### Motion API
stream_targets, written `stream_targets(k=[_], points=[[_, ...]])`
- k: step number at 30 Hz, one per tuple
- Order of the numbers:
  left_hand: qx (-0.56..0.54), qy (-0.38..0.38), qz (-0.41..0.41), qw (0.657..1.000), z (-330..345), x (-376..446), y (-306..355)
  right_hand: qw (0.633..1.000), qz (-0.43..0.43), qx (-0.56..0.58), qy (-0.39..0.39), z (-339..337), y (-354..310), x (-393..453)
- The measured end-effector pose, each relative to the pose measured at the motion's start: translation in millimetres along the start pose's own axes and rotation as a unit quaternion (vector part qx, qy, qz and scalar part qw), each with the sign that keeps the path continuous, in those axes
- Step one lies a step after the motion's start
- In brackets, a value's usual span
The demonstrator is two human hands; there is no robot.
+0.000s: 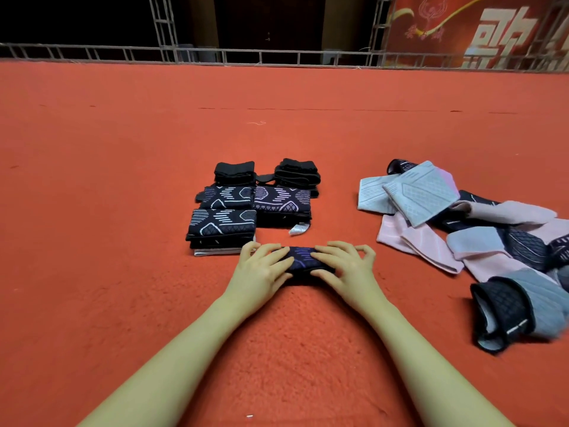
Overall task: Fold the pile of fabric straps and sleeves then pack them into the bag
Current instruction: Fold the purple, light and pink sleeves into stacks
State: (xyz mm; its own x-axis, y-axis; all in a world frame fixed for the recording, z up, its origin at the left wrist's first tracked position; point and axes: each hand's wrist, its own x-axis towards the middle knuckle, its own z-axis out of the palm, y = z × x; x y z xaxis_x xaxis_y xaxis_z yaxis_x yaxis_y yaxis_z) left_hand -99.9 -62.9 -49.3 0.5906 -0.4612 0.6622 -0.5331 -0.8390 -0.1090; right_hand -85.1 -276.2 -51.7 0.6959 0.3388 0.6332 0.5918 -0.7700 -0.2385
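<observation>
Dark navy knitted sleeve with purple stripes (303, 261) lies folded into a short bundle on the orange-red carpet (123, 180), just below the middle of the frame, its long axis running left to right across the picture. Both hands rest on it. At its left end the left hand (261, 268) has its fingers loosely spread and laid flat over the fabric, pressing down and not curled round anything. At its right end the right hand (345, 266) presses in the same way, fingers bent a little on top of the bundle; whether the thumb tucks under the edge cannot be told. Both bare forearms reach in from the bottom edge.

Just beyond the left hand, left of centre, stands a stack of folded dark sleeves with white line patterns (221, 229), with a pale folded piece under it. Behind that are two more folded patterned sleeves side by side, and behind those two stacks of plain black folded straps (297, 174).

On the right side of the frame sprawls a loose pile of unfolded sleeves in pink, grey and black (462, 223), well apart from the bundle. Nearest in that pile, at lower right, lies a black and grey sleeve with its open end facing left.

Across the top of the frame runs a metal truss railing (215, 53), with a red banner (462, 26) at upper right.
</observation>
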Motion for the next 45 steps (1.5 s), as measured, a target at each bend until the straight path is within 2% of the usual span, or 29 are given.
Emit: stream_targets(k=[5,10,15,17,20,25,30,32,38,42,45], points=[[-0.02,0.045,-0.046,0.998,-1.6,11.9,1.9,0.996,0.048,0.028,0.069,7.0,-5.5,13.0],[0.061,0.083,-0.029,0.994,1.5,41.1,-16.7,0.993,0.055,0.031,0.102,8.3,1.4,41.8],[0.149,0.092,-0.02,0.984,13.5,60.4,-32.7,0.993,0.01,-0.016,0.117,17.1,18.1,72.9],[0.185,0.066,-0.017,0.98,20.7,60.9,-35.9,0.995,-0.007,-0.032,0.096,24.3,25.4,77.6],[0.219,0.001,0.005,0.976,29.8,55.9,-31.6,0.999,-0.027,-0.044,0.003,33.6,33.9,69.3],[0.204,-0.109,0.019,0.973,32.2,48.5,-15.9,0.991,0.016,-0.062,-0.12,34.8,35.3,44.0],[0.141,-0.23,-0.049,0.962,38.6,32.3,-6.5,0.966,0.079,-0.084,-0.233,31.0,25.5,37.6],[0.119,-0.247,-0.088,0.958,37.9,27.3,0.9,0.957,0.091,-0.073,-0.264,31.6,18.9,37.1],[0.114,-0.252,-0.152,0.949,32.4,31.8,10.0,0.955,0.086,-0.022,-0.282,36.0,7.3,40.7],[0.084,-0.279,-0.16,0.943,32.8,29.7,7.9,0.953,0.141,-0.111,-0.244,38.5,2.0,36.4],[0.062,-0.269,-0.201,0.94,32.0,28.0,11.1,0.943,0.18,-0.135,-0.247,40.0,-0.5,34.5]])
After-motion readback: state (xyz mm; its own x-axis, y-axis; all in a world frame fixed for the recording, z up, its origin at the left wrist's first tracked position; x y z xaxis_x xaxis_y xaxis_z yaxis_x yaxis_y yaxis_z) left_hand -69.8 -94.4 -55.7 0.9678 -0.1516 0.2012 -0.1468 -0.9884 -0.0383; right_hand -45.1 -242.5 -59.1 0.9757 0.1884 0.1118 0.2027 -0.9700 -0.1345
